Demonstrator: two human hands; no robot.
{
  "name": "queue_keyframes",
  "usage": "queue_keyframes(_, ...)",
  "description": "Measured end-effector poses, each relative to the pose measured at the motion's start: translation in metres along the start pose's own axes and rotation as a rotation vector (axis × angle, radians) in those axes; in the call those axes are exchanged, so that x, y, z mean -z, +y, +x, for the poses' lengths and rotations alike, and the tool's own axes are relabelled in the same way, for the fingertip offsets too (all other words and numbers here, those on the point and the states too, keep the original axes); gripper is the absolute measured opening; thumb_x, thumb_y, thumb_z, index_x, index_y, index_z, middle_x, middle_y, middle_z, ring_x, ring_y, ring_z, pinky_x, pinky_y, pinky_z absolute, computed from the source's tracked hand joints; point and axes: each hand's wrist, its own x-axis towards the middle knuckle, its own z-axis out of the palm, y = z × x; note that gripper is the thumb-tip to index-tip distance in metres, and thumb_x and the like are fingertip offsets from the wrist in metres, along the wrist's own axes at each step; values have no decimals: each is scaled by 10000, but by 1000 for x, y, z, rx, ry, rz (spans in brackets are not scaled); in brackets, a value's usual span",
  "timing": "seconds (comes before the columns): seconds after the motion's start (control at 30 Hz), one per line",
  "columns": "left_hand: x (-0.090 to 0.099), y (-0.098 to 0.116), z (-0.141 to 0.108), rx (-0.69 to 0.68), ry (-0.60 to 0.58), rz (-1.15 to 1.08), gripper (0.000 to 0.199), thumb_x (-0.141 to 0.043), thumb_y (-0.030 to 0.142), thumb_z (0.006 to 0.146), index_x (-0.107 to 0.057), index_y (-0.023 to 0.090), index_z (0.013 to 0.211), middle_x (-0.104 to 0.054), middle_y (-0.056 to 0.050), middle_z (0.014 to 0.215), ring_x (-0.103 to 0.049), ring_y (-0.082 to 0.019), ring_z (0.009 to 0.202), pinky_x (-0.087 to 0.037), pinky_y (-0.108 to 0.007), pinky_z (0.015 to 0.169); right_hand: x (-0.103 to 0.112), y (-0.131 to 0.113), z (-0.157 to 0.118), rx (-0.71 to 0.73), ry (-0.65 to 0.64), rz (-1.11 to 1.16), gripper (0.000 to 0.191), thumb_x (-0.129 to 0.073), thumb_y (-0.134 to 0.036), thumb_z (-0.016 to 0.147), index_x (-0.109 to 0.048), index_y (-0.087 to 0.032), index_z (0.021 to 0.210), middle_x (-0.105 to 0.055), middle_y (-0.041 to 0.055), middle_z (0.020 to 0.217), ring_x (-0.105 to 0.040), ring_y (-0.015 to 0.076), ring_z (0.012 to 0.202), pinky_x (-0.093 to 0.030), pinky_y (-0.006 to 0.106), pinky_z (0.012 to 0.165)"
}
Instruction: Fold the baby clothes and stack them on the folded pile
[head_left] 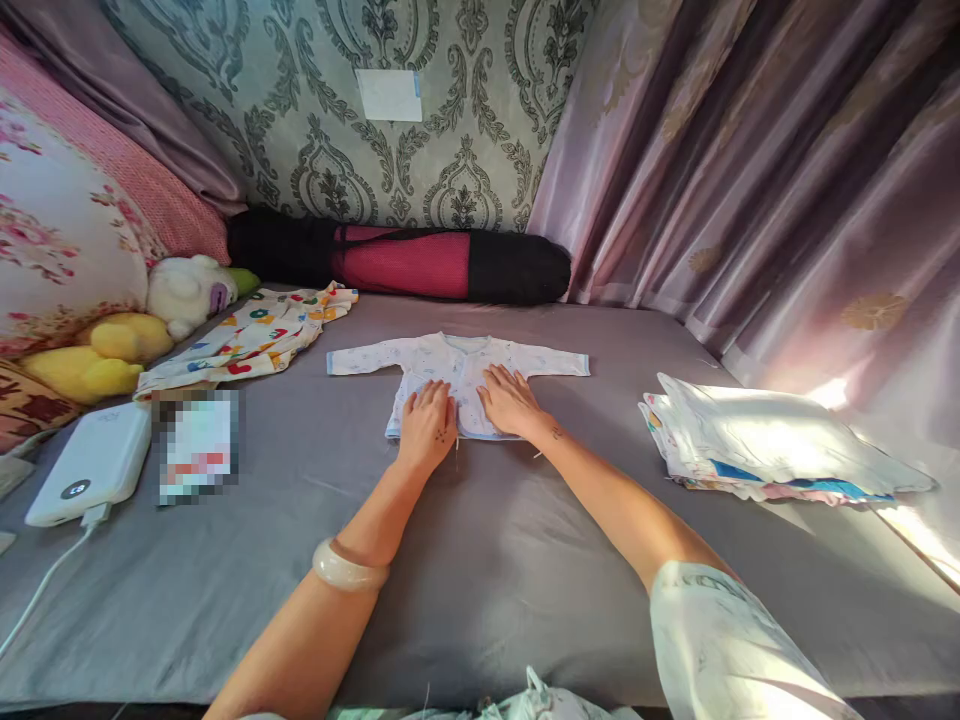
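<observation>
A small white baby shirt (pixel 465 358) with pale blue edging lies spread out on the grey sheet (pixel 510 560), its sleeves stretched to both sides. My left hand (pixel 430 420) rests flat on the left front of the shirt, fingers pointing away from me. On the right front, my right hand (pixel 510 402) also lies flat with its fingers extended. Neither hand grips the cloth. Parts of the shirt's body and lower hem are covered by the hands. Thin ties show below the hem.
On the right sits a stack of folded clothes (pixel 780 440). A patterned garment (pixel 255 335), plush toys (pixel 187 295), and a white power bank (pixel 94 465) with its cable (pixel 49 580) are on the left. A black-and-red long bag (pixel 405 262) lies along the wall; curtains (pixel 750 170) hang at right.
</observation>
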Motion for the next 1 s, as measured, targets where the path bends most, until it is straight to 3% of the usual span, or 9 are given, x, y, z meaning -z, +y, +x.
queue_keyframes(0.1, 10, -8, 6, 197, 194, -39, 442, -348, 73, 887, -526, 128, 1289, -604, -165, 1308, -525, -261, 1270, -396, -443, 1055, -7, -19, 16, 47, 35, 50, 592, -251, -362, 1011, -295, -44, 1509, -222, 149, 1600, -140, 254, 1486, -83, 434, 1195)
queue_keyframes(0.2, 22, -17, 10, 419, 270, -47, 441, -354, 66, 874, -543, 122, 1268, -624, -169, 1254, -555, -295, 1206, -441, -456, 984, -20, -34, 26, 58, 18, 100, 639, -237, -408, 1012, -243, -28, 1525, -165, 154, 1612, -87, 256, 1495, -47, 434, 1198)
queue_keyframes(0.33, 33, -25, 13, 619, 241, -46, 405, -371, 91, 883, -570, 137, 1234, -639, -158, 1213, -539, -332, 1194, -441, -484, 956, -33, -39, 30, 48, -24, 133, 660, -216, -426, 1008, -240, -16, 1525, -157, 155, 1614, -86, 265, 1494, -60, 430, 1199)
queue_keyframes(0.47, 33, -29, 13, 663, 171, -41, 389, -393, 143, 900, -558, 125, 1253, -619, -179, 1223, -526, -339, 1201, -433, -482, 955, -35, -39, 30, 50, -28, 125, 647, -230, -412, 1004, -251, -29, 1524, -161, 142, 1616, -80, 259, 1495, -51, 424, 1199)
queue_keyframes(0.63, 28, -29, 8, 534, 125, 4, 386, -455, 237, 901, -559, 144, 1261, -592, -182, 1260, -497, -364, 1205, -429, -510, 949, -23, -32, 32, 70, -84, 224, 671, -168, -467, 1007, -214, -65, 1542, -114, 142, 1624, -51, 246, 1499, -67, 425, 1195)
queue_keyframes(0.8, 18, -24, 4, 209, 100, 30, 394, -420, 256, 930, -530, 199, 1305, -549, -139, 1367, -460, -316, 1278, -393, -501, 1006, -15, -12, 27, -63, 22, 170, 674, -159, -465, 1010, -162, -67, 1553, -57, 138, 1630, -7, 242, 1500, -30, 441, 1193)
queue_keyframes(1.0, 3, -14, -1, -96, -73, 77, 432, -381, 312, 969, -504, 244, 1377, -516, -117, 1419, -388, -309, 1362, -339, -507, 1066, -25, -4, 16, -96, -14, 92, 651, -185, -460, 1012, -236, -83, 1540, -158, 142, 1616, -92, 254, 1494, -23, 463, 1188)
